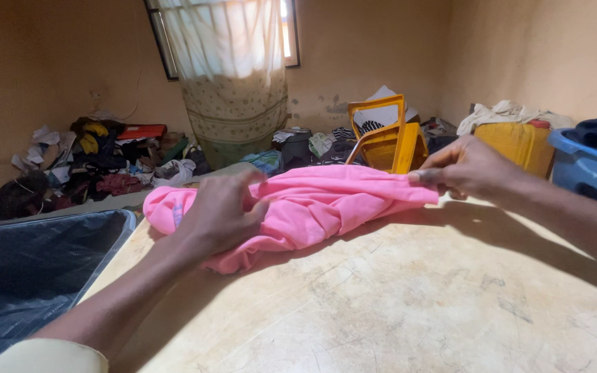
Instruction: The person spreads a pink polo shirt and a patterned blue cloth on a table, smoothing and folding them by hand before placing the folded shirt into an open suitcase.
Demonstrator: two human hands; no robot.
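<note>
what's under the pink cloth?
The pink cloth lies bunched on the worn table, left hand pressing on it, right hand pinching its end. Only tabletop shows around it; anything beneath the bundle is covered.

A: Walls?
B: Bare tan plaster, stained low, beyond the hands.
A: Light?
B: Daylight through a curtained window, straight ahead.
A: Furniture?
B: Scuffed pale tabletop beneath; tipped yellow chair behind. Clothes heap on the floor far left; blue tub at right.
</note>
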